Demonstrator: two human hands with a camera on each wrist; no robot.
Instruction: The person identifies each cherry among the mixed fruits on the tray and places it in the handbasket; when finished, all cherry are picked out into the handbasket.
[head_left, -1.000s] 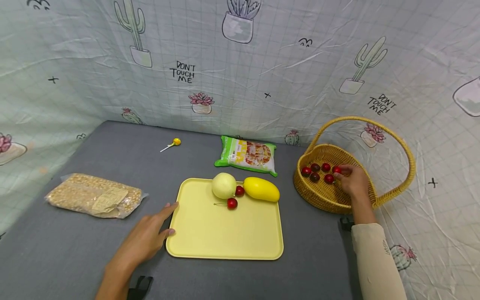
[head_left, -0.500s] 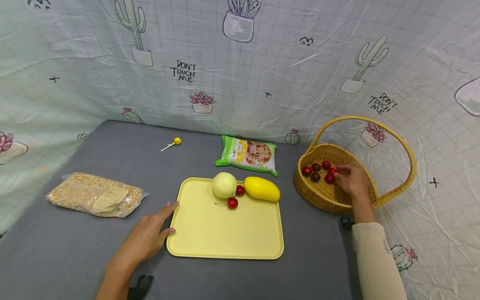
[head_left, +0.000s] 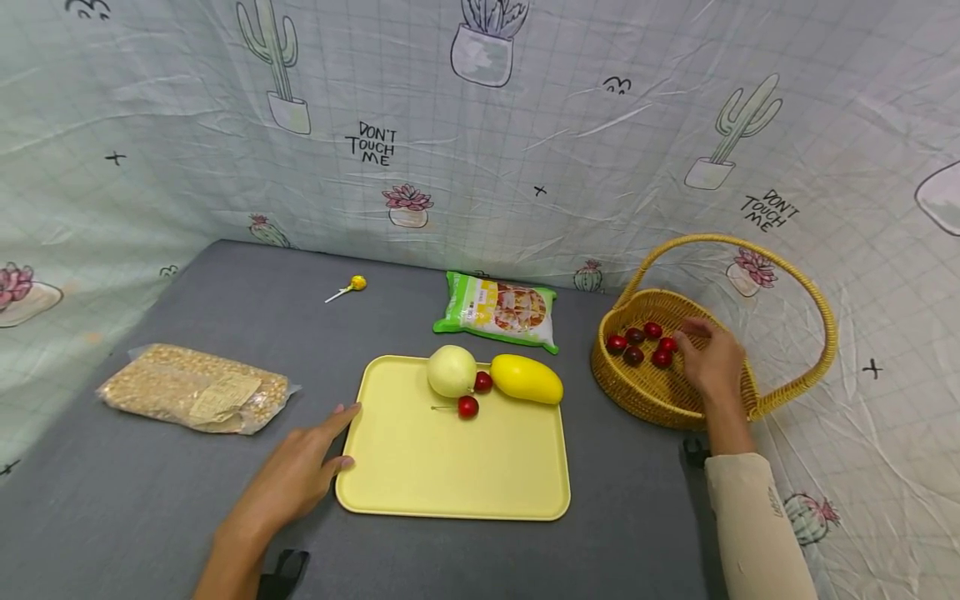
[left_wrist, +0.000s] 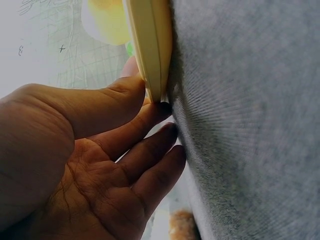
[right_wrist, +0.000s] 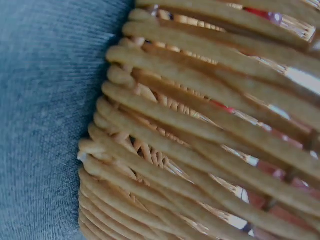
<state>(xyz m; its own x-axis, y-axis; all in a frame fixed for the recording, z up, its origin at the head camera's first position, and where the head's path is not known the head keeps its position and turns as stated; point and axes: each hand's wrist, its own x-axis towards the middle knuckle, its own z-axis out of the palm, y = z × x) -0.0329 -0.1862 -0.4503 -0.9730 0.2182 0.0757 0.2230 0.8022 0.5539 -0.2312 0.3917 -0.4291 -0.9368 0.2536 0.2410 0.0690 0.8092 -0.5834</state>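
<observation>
In the head view my left hand (head_left: 292, 475) lies beside a pale yellow tray (head_left: 450, 479), its index finger and thumb extended and touching the left rim. The left wrist view shows the thumb against the tray's edge (left_wrist: 150, 55); other fingertips rest on the cloth. My right hand (head_left: 716, 358) is inside a wicker basket (head_left: 645, 400), thumb and fingers spread apart. Its thumb is close to a red cherry (head_left: 667, 344) that lies with several others (head_left: 633, 356). Basket weave blocks most of the right wrist view.
On the tray are a pale green round fruit (head_left: 452, 372), a yellow mango-shaped fruit (head_left: 527, 379) and two cherries (head_left: 468, 407). Behind it lies a green food packet (head_left: 498, 310). A lollipop (head_left: 348, 287) and a bag of corn kernels (head_left: 195, 389) are left. The basket handle (head_left: 825, 325) arches over.
The cherry that the right fingers held has been let go among the others in the basket. The right hand has lifted slightly away and its fingers have spread. The left hand stays put.
</observation>
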